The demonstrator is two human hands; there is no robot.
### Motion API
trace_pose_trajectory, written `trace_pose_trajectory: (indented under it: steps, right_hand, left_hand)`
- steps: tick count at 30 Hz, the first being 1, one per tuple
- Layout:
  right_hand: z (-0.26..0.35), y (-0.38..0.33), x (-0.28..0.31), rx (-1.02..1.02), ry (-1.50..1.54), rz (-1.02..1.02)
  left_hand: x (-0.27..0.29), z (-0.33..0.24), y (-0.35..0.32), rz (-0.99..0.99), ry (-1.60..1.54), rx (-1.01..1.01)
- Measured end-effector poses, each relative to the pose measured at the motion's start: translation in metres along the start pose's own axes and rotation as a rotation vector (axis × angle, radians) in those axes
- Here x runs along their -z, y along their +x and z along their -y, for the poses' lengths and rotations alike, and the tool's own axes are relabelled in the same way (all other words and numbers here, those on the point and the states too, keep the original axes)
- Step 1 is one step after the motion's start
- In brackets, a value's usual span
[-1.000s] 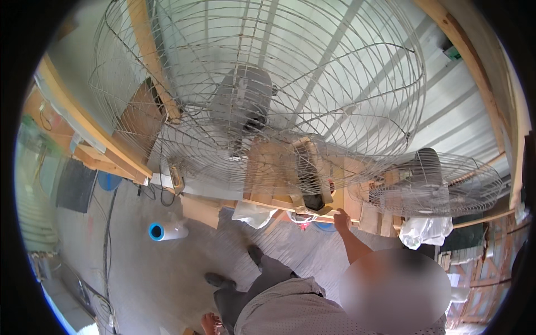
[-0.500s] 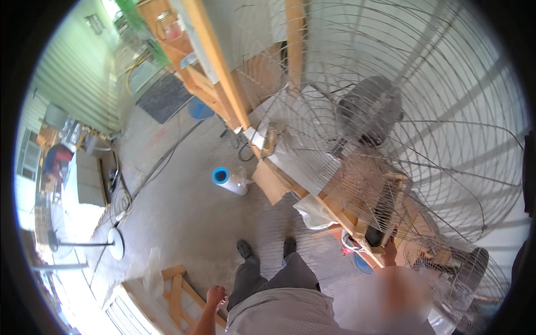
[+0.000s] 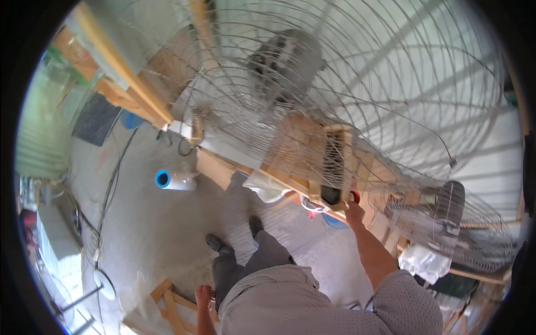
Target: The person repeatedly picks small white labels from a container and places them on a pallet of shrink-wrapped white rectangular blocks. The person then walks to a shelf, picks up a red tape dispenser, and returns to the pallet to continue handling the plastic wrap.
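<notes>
At my left side, my left hand (image 3: 205, 296) hangs with its fingers curled in and nothing seen in it. My right hand (image 3: 353, 214) reaches forward to the near end of a narrow wooden box (image 3: 345, 153) on the workbench. Its fingers are bent at a small red object (image 3: 355, 194), whose kind is too small to make out. Dark material (image 3: 332, 167) fills the box, partly seen through the wire guard of a large fan (image 3: 287, 64).
A second wire-guarded fan (image 3: 449, 209) stands at the right, near a clear plastic bag (image 3: 425, 262). On the floor are a white roll with a blue end (image 3: 177, 180) and a wooden frame (image 3: 170, 304). A cardboard flap (image 3: 215, 167) and a white bag (image 3: 265, 185) hang by the bench edge.
The view has swung to the right, so the bench and fans sit further left. My right forearm now shows fully, with the hand at the box's end beside the red object.
</notes>
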State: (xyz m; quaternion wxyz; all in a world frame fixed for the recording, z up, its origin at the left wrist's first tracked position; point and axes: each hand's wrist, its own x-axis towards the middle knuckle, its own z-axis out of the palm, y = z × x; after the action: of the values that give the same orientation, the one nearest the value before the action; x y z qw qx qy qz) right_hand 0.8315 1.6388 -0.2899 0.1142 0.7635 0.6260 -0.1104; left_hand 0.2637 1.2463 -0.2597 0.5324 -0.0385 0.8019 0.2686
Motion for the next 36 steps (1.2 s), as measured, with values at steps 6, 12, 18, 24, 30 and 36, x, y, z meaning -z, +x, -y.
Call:
trace_pose_trajectory:
  steps: [6, 12, 18, 24, 30, 36]
  right_hand:
    - [-0.011, -0.066, -0.012, -0.065, 0.134, 0.006]
    - [0.018, -0.123, 0.003, -0.022, 0.388, 0.147]
    - [0.121, -0.159, 0.051, 0.027, 0.881, 0.652]
    - [0.263, -0.206, 0.102, 0.759, 0.550, 0.827]
    - [0.338, -0.272, 0.096, 1.270, 0.319, 0.904]
    - [0.387, -0.360, 0.088, 1.564, 0.132, 0.990]
  left_hand:
    - [0.002, 0.002, 0.013, 0.017, 0.038, -0.051]
    - [0.004, 0.003, 0.041, 0.100, 0.049, -0.053]
    - [-0.044, -0.008, 0.033, 0.088, -0.116, -0.283]
    - [-0.094, -0.099, -0.079, 0.249, -0.310, -0.328]
    - [-0.053, -0.077, -0.144, 0.176, -0.666, -0.228]
    - [-0.005, 0.005, -0.163, 0.038, -1.068, -0.381]
